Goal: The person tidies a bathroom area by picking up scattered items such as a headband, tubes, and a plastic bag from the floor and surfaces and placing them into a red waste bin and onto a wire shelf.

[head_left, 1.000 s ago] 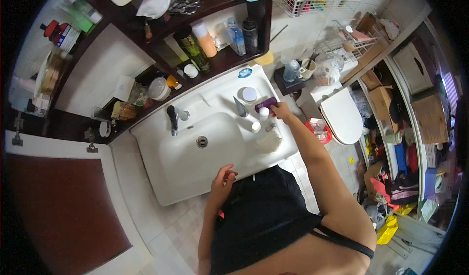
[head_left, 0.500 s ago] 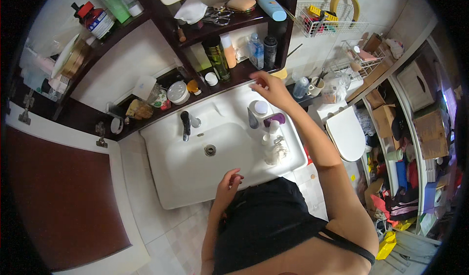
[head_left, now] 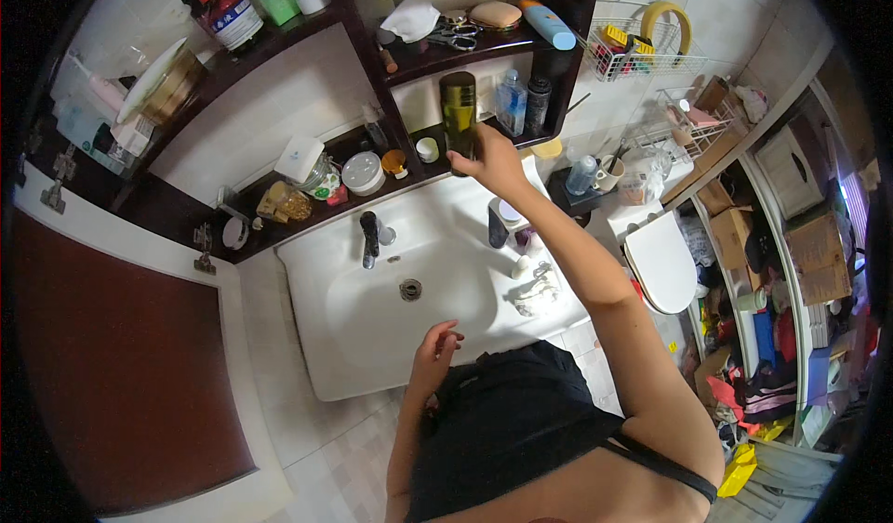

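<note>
My right hand (head_left: 490, 162) is wrapped round the lower part of a dark green bottle (head_left: 458, 105). It holds the bottle upright at the front of the lower cabinet shelf (head_left: 433, 177), above the back edge of the sink; whether its base still touches the shelf is hidden. A small white-lidded jar (head_left: 427, 149) stands just left of the bottle. My left hand (head_left: 435, 351) hovers by the front rim of the white sink (head_left: 372, 374), loosely curled and holding nothing. A dark tube (head_left: 498, 224) and a white-lidded container (head_left: 511, 211) sit on the sink's right ledge, partly behind my right forearm.
A black faucet (head_left: 370, 239) rises at the sink's back. Clear jars (head_left: 363, 173) and an orange-capped container (head_left: 394, 163) line the shelf to the left. A blue bottle (head_left: 511, 103) and a black can (head_left: 538, 105) stand right of my hand. A toilet (head_left: 662, 261) is farther right.
My right hand has closed on the green bottle, which has come forward and right from its place on the shelf. The view has shifted slightly; my left hand stays put.
</note>
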`<action>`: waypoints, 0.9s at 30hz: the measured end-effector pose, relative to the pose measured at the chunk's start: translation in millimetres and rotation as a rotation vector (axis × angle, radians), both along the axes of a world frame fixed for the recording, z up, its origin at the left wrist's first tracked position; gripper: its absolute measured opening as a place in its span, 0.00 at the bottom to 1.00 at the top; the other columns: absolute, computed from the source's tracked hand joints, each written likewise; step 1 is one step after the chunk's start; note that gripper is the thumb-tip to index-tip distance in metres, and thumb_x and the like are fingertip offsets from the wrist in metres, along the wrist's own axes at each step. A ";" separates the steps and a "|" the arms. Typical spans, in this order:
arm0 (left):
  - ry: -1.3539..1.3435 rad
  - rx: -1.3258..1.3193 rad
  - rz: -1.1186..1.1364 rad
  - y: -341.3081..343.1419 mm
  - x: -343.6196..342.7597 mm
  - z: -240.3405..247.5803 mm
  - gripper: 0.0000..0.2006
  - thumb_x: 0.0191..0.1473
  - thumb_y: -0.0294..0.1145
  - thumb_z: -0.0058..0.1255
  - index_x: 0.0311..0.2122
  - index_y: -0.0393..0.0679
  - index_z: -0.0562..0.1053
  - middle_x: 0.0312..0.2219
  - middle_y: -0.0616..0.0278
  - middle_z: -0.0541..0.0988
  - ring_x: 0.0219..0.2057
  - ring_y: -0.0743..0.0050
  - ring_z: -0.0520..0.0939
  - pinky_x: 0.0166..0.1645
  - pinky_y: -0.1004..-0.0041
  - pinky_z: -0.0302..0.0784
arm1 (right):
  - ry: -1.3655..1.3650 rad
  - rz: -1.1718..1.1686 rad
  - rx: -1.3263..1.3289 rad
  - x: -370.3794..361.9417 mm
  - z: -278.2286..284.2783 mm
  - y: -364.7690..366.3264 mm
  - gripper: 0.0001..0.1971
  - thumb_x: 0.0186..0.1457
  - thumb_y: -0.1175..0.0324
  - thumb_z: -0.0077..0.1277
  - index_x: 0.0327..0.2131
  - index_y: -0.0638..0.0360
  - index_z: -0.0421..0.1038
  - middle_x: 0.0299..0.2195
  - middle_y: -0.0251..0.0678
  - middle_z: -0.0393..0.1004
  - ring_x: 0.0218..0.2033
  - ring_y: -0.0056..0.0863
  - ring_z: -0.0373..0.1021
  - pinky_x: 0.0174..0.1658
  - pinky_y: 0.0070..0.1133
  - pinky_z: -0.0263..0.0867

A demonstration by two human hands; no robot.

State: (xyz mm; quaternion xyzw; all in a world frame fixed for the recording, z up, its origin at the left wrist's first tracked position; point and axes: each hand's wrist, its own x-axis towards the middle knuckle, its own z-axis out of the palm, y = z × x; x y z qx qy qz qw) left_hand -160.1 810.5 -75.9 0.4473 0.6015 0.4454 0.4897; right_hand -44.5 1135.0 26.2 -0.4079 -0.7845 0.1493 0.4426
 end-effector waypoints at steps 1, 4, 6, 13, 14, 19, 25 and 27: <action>0.000 0.017 0.006 -1.6 -2.7 1.3 0.14 0.61 0.31 0.44 0.52 0.41 0.68 0.36 0.60 0.78 0.36 0.76 0.78 0.43 0.76 0.73 | 0.086 0.136 -0.188 7.5 10.7 -13.1 0.25 0.45 0.55 0.61 0.38 0.66 0.67 0.31 0.43 0.73 0.33 0.37 0.73 0.36 0.30 0.67; -0.003 0.019 -0.011 10.8 -10.3 3.0 0.14 0.61 0.30 0.44 0.52 0.40 0.67 0.36 0.61 0.78 0.37 0.76 0.78 0.44 0.76 0.73 | 0.238 0.357 -0.438 32.5 14.2 -31.5 0.20 0.51 0.56 0.57 0.38 0.64 0.68 0.26 0.32 0.71 0.27 0.19 0.67 0.31 0.20 0.63; -0.005 -0.009 -0.017 18.8 -14.0 9.5 0.14 0.61 0.29 0.43 0.52 0.39 0.67 0.36 0.61 0.77 0.38 0.76 0.78 0.44 0.76 0.73 | 0.432 0.534 -0.973 43.3 26.4 -48.9 0.17 0.54 0.55 0.54 0.38 0.60 0.69 0.27 0.24 0.69 0.25 0.11 0.60 0.27 0.13 0.57; 0.006 0.207 -0.156 66.8 -10.6 72.3 0.15 0.61 0.28 0.43 0.53 0.38 0.66 0.38 0.60 0.76 0.38 0.77 0.77 0.45 0.76 0.72 | 0.432 0.644 -0.966 64.7 46.5 -87.9 0.17 0.56 0.57 0.54 0.42 0.60 0.70 0.30 0.23 0.70 0.28 0.10 0.62 0.30 0.12 0.59; 0.004 0.202 -0.167 71.5 -7.7 81.4 0.15 0.61 0.28 0.43 0.53 0.38 0.66 0.38 0.60 0.76 0.38 0.77 0.77 0.45 0.76 0.72 | 0.389 0.668 -0.892 66.8 45.8 -91.5 0.18 0.55 0.58 0.55 0.43 0.61 0.69 0.31 0.24 0.72 0.30 0.11 0.64 0.32 0.14 0.61; 0.000 0.338 -0.143 87.0 -5.0 89.2 0.19 0.60 0.29 0.45 0.55 0.39 0.64 0.44 0.59 0.74 0.43 0.75 0.74 0.45 0.75 0.70 | 0.294 0.709 -0.787 72.3 45.5 -103.6 0.18 0.51 0.68 0.59 0.44 0.65 0.67 0.34 0.28 0.73 0.35 0.15 0.67 0.39 0.17 0.65; 0.118 0.485 0.008 98.9 4.5 96.7 0.33 0.52 0.35 0.57 0.60 0.39 0.57 0.57 0.53 0.63 0.55 0.65 0.67 0.50 0.68 0.67 | -0.040 0.629 -0.571 68.8 19.3 -114.0 0.23 0.42 0.57 0.63 0.37 0.64 0.70 0.26 0.38 0.75 0.28 0.32 0.72 0.32 0.25 0.67; 0.161 0.578 0.073 100.7 10.3 91.5 0.34 0.47 0.34 0.63 0.57 0.36 0.61 0.52 0.52 0.69 0.52 0.64 0.71 0.50 0.68 0.69 | -0.227 0.606 -0.299 64.5 -2.7 -122.0 0.23 0.40 0.61 0.64 0.35 0.68 0.68 0.30 0.48 0.72 0.30 0.40 0.73 0.33 0.29 0.67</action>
